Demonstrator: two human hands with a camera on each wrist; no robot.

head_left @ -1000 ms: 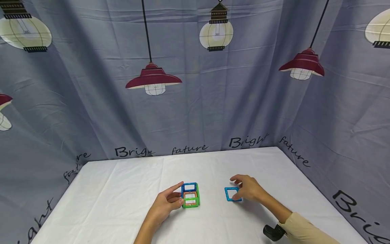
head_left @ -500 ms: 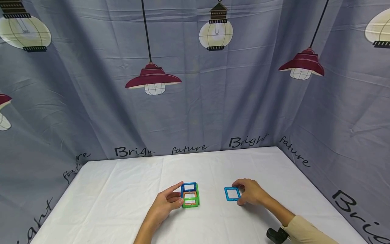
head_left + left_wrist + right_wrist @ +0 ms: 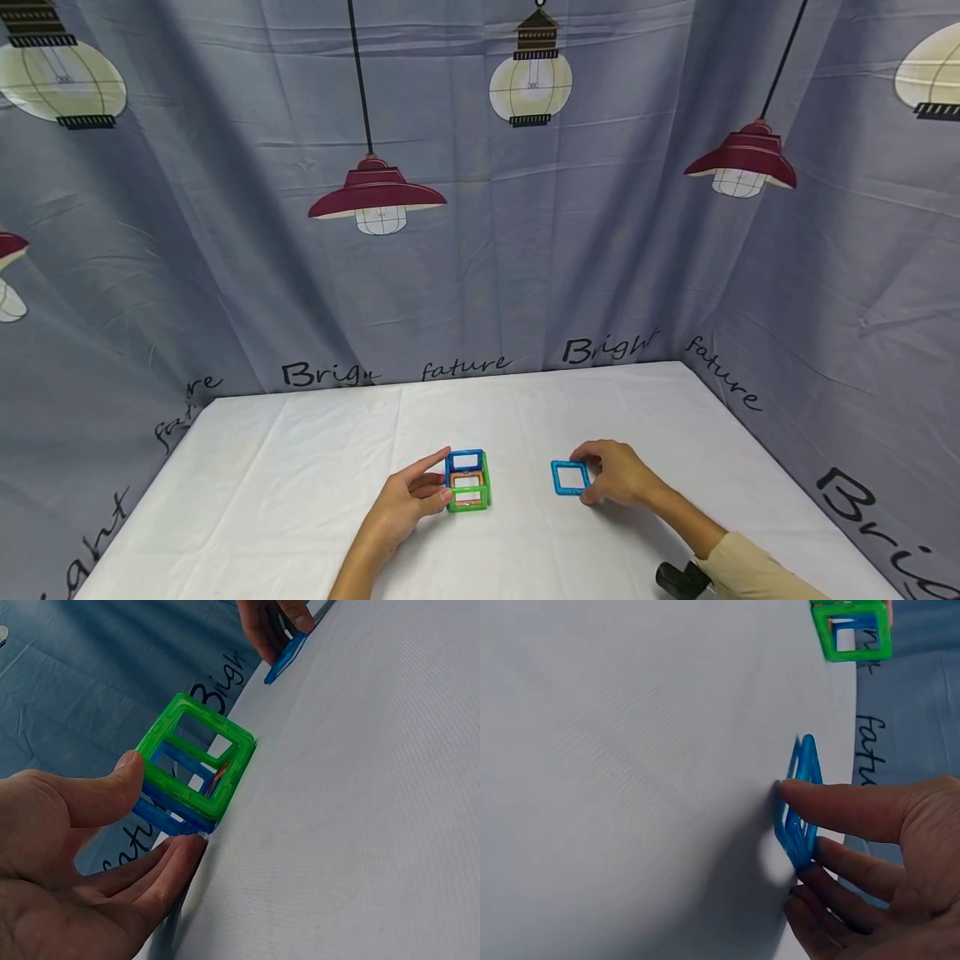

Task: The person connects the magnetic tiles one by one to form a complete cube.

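Note:
My left hand (image 3: 397,508) holds the left side of a small open box of magnetic tiles (image 3: 468,507), which stands on the table. In the left wrist view its green square tile (image 3: 238,774) faces the camera, with blue and orange tiles behind; the thumb lies on a green edge and fingertips touch the blue lower part. Further right, my right hand (image 3: 618,475) pinches a light-blue square magnetic tile (image 3: 572,492) by its right edge, thumb on the near side. The right wrist view shows doubled blue edges on this tile (image 3: 802,836); whether it is one or two, I cannot tell.
A white cloth (image 3: 300,500) covers the table. Grey curtains (image 3: 465,275) printed with lamps and lettering rise behind it and at both sides. A black device (image 3: 681,579) sits at the right wrist, by a beige sleeve (image 3: 750,567).
The right hand, spread over the light-blue tile a second ago, has drawn back to its right edge and closed its fingers there. The left hand and the tile box stay put.

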